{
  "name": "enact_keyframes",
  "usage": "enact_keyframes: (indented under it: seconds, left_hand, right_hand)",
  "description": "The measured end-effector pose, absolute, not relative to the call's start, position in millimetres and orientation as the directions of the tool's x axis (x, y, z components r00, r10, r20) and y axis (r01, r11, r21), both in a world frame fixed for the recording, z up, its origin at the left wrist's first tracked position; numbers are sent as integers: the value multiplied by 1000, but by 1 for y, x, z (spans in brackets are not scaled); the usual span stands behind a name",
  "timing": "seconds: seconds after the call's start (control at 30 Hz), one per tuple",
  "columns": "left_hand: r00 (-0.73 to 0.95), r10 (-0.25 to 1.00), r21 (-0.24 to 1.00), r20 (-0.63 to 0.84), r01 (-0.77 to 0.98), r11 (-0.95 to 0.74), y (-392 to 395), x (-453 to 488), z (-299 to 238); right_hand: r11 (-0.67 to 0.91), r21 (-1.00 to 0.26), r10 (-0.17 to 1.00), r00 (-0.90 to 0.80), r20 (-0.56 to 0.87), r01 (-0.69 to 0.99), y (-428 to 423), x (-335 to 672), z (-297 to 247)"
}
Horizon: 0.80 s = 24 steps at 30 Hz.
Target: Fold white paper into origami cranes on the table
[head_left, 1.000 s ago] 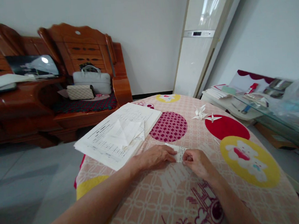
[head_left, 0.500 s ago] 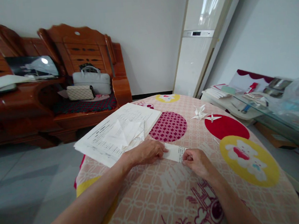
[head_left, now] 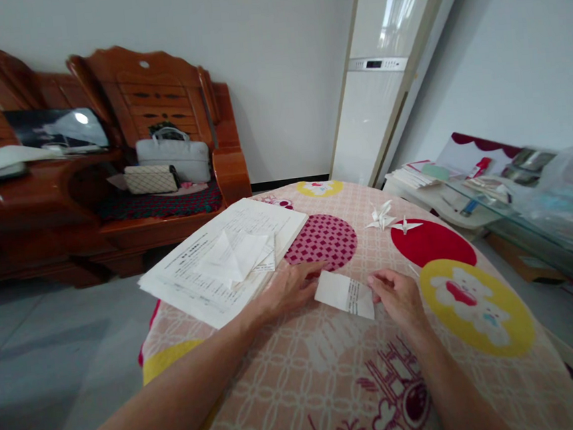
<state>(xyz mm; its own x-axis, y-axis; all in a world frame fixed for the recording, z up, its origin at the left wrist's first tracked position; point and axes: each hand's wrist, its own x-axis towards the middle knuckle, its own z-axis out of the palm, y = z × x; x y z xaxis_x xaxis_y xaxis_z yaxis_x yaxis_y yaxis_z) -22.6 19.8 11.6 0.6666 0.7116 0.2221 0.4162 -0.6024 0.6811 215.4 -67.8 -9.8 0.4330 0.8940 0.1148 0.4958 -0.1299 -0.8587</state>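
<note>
Just one paper (head_left: 342, 294) between two hands (head_left: 293, 288) (head_left: 402, 296)

The print on the paper slip (head_left: 346, 295) is too small to read, likewise on the stacked sheets (head_left: 177, 285), partly covered by folded white paper (head_left: 234, 256). Whether the right grip (head_left: 398, 293) touches the slip is unclear. The cloth-covered desk (head_left: 276, 383) runs off the bottom edge, the floor-standing air conditioner (head_left: 370, 110) off the top, the plastic bag (head_left: 569, 180) off the right.

Carved reddish-brown wooden seats (head_left: 149, 83) line a pale wall (head_left: 281, 95); the gray tiled floor (head_left: 75, 327) lies in soft light.
</note>
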Motion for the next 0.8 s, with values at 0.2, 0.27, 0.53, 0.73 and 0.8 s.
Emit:
enact_keyframes:
  seconds: [0.2,0.27,0.53,0.73,0.8]
  left_hand:
    - [720,654,644,234,389,-659,25,-24,5]
    - [748,624,639,227,369,-675,28,-24,4]
    - [734,649,659,200,389,-643,25,-20,0]
    - [692,694,710,200,386,-590,21,-18,2]
    - [665,707,734,240,352,-580,20,-19,6]
  right_hand:
    - [-112,-805,931,344,119,583,-69,214,-8]
    - [-102,-754,942,307,136,649,-70,213,-7]
    - [-36,-555,962,178,204,831,-73,204,-5]
    - [-13,-553,961,163,223,833,-75,202,-3]
    - [-17,-592,952,194,236,806,-74,203,-3]
